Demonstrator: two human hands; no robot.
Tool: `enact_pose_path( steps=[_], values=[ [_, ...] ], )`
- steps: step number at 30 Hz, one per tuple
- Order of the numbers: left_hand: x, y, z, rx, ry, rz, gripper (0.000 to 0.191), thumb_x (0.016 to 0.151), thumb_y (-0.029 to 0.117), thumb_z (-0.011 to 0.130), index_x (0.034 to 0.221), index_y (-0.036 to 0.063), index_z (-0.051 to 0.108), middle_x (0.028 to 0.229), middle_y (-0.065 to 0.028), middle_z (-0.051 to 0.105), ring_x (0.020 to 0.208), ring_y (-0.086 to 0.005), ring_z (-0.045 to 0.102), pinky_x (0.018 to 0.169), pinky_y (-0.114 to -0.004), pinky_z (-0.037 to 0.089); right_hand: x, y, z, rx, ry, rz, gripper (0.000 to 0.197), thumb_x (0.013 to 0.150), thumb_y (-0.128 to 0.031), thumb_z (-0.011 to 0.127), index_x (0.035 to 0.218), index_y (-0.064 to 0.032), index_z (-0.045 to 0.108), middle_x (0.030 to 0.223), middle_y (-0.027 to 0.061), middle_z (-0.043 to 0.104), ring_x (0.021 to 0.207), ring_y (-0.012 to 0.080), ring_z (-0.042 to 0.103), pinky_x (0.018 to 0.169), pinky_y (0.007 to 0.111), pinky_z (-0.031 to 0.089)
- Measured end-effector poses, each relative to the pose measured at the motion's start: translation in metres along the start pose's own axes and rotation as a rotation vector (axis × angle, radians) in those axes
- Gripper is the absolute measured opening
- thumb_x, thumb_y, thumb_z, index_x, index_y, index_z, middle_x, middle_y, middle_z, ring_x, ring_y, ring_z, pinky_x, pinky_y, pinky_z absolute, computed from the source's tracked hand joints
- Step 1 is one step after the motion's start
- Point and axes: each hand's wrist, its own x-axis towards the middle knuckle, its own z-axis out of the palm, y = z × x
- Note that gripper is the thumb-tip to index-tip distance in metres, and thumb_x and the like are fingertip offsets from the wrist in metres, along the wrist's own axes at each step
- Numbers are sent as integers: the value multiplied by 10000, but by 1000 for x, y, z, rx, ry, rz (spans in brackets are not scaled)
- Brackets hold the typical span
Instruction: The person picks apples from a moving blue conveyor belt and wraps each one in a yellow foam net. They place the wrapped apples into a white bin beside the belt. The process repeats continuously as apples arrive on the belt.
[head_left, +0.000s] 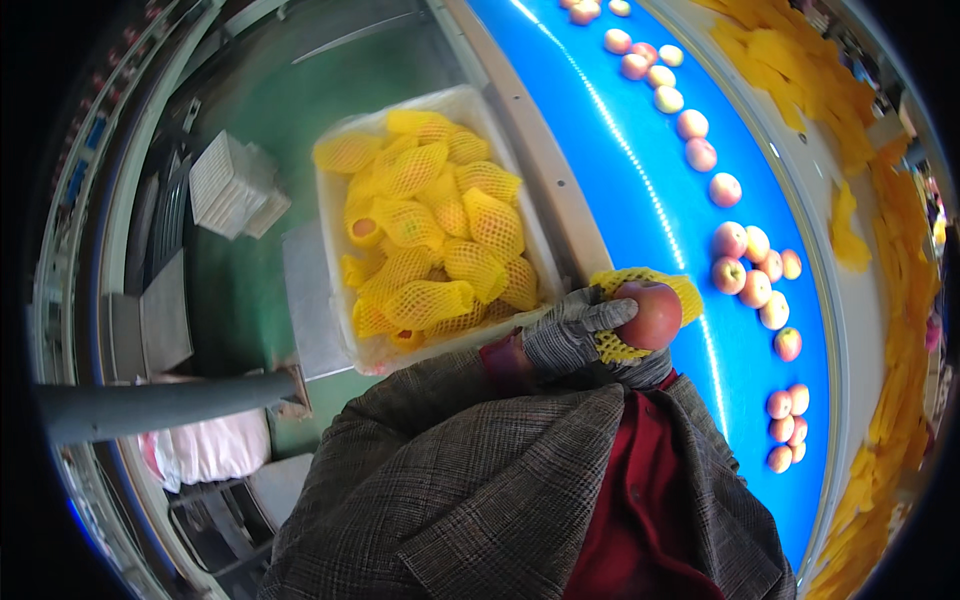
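My left hand (562, 334), in a grey knitted glove, holds a large red apple (654, 319), its fingers and thumb against the near side. Behind and around the apple lies a yellow foam net sleeve (686, 296). My right hand (646, 370) is mostly hidden under the apple and net; only part of its grey glove shows, at the net's lower edge. Both hands are over the near edge of a blue conveyor belt (615, 187). To their left stands a white crate (345, 300) full of apples in yellow foam nets (412, 225).
Loose apples (729, 240) lie in a winding row along the belt. Beyond its far rail, many yellow foam nets (810, 67) are piled on a pale ledge. Stacked white crates (225, 184) stand on the green floor at left, near a grey pipe (172, 405) and a white sack (217, 446).
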Motion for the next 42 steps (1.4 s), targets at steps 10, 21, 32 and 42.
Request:
enact_pose_path(
  steps=[10,21,32,42],
  values=[
    [2,-9,-49,306,325,283,611,890,181,755,1410,18,478,1332,-99,588,1195,-208,592,1033,-315,489,46,-58,-38,-51,375,43,307,900,-72,721,1191,-27,636,862,24,656,764,139,652,684,289,533],
    [-29,88,-113,613,604,832,550,960,87,554,1489,54,408,1340,-143,595,1161,-240,624,973,-333,552,14,-36,-13,-125,-220,-334,278,967,-223,641,1201,-78,679,1103,119,689,999,288,677,896,365,539],
    [-98,194,-368,2018,1123,90,717,827,-9,664,1497,45,413,1526,-206,406,1393,-351,401,1167,-384,329,-3,-27,-164,-337,289,-210,295,1025,-281,555,1214,-84,666,1127,117,671,1085,259,644,954,377,513],
    [-46,153,-220,1209,868,545,379,991,29,546,1369,5,540,1486,-107,485,1268,-226,514,1020,-324,422,34,5,-429,-993,368,239,475,871,-186,716,1327,-94,618,1317,157,631,1229,344,578,1067,402,437]
  ],
)
